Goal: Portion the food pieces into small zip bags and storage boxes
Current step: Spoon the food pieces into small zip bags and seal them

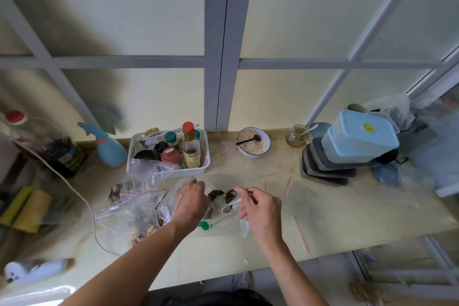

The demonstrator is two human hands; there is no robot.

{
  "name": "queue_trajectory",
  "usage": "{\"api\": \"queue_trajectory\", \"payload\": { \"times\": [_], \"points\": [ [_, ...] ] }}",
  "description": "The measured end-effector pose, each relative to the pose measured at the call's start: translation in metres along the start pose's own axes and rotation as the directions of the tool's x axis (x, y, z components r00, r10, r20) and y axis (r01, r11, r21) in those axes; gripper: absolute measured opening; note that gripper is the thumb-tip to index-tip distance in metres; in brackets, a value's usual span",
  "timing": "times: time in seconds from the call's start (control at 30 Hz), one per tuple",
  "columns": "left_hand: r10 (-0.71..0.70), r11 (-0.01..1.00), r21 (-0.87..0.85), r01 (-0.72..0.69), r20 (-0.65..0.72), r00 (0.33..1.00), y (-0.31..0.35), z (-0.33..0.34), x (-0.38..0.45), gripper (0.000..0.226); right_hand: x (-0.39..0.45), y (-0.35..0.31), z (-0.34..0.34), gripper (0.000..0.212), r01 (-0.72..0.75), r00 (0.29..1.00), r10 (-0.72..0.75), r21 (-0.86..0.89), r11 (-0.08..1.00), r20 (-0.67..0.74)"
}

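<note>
A clear plastic bag [171, 196] lies open at the middle of the counter, with dark seeds [221, 195] inside it. My left hand [191, 200] reaches into the bag's mouth and grips its edge. My right hand [258, 206] pinches a white spoon [229, 202] that carries seeds over the bag. To the left lie small zip bags [131, 208] with red seals, holding nuts and seeds. A stack of storage boxes [357, 141] with a light blue one on top stands at the right. An empty zip bag [298, 196] lies flat to the right of my hands.
A white basket [198, 169] of bottles stands behind the bags. Beside it are a blue spray bottle [109, 149], a bowl of oats [253, 143] with a black spoon, and a glass jar [296, 135]. A white cable [87, 206] crosses the left. A green scoop [205, 225] lies under my hands.
</note>
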State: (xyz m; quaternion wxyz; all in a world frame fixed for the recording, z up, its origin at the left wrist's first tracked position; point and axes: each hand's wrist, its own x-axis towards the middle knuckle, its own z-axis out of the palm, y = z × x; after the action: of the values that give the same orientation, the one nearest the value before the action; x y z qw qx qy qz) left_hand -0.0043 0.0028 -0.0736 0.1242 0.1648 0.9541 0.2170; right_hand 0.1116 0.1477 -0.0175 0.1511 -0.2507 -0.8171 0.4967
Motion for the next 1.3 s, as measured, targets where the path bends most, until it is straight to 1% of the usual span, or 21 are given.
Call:
{"api": "queue_trajectory", "payload": {
  "times": [0.1,0.2,0.3,0.4,0.5,0.63,0.73,0.83,0.93,1.07,1.2,1.3],
  "points": [
    [-0.007,1.0,0.009,0.007,-0.021,1.0,0.0,-0.003,-0.001,0.019,-0.004,0.009,0.012,0.029,0.004,1.0,-0.005,-0.029,1.0,-0.025],
    [0.034,0.998,0.046,-0.031,-0.06,0.998,0.0,-0.006,-0.001,0.016,-0.008,0.018,0.02,0.027,0.031,0.998,-0.035,-0.069,0.997,-0.048],
    [0.077,0.996,0.061,-0.07,-0.121,0.99,0.001,-0.007,-0.002,0.015,-0.012,0.022,0.026,0.024,0.006,0.998,-0.009,-0.052,0.999,-0.055],
    [0.077,0.995,0.075,-0.065,-0.164,0.983,0.002,-0.008,0.001,0.011,-0.019,0.023,0.033,0.024,-0.055,0.998,0.055,0.03,0.998,-0.019],
    [0.094,0.99,0.124,-0.073,-0.175,0.98,-0.001,-0.007,0.006,0.007,-0.027,0.02,0.037,0.025,-0.11,0.994,0.109,0.085,0.99,0.02],
    [0.128,0.981,0.17,-0.095,-0.19,0.974,-0.008,-0.008,0.011,0.017,-0.026,0.016,0.042,0.027,-0.236,0.971,0.224,0.205,0.95,0.078],
    [0.158,0.963,0.244,-0.115,-0.165,0.974,-0.011,-0.01,0.013,0.025,-0.022,0.02,0.049,0.026,-0.326,0.944,0.296,0.265,0.907,0.147],
    [0.2,0.946,0.291,-0.144,-0.171,0.965,-0.013,-0.013,0.011,0.024,-0.019,0.026,0.053,0.027,-0.384,0.922,0.346,0.293,0.876,0.172],
    [0.213,0.939,0.308,-0.152,-0.174,0.961,-0.015,-0.017,0.01,0.022,-0.016,0.029,0.047,0.028,-0.393,0.92,0.372,0.306,0.867,0.127],
    [0.184,0.944,0.308,-0.12,-0.188,0.965,-0.017,-0.019,0.009,0.018,-0.009,0.028,0.03,0.027,-0.384,0.916,0.401,0.292,0.876,0.0],
    [0.171,0.945,0.306,-0.119,-0.147,0.974,-0.016,-0.018,0.011,0.031,-0.003,0.018,0.019,0.03,-0.342,0.92,0.379,0.272,0.9,-0.099],
    [0.156,0.933,0.346,-0.103,-0.129,0.979,-0.016,-0.018,0.012,0.033,-0.001,0.012,0.022,0.031,-0.31,0.932,0.348,0.272,0.911,-0.105]
  ]
}}
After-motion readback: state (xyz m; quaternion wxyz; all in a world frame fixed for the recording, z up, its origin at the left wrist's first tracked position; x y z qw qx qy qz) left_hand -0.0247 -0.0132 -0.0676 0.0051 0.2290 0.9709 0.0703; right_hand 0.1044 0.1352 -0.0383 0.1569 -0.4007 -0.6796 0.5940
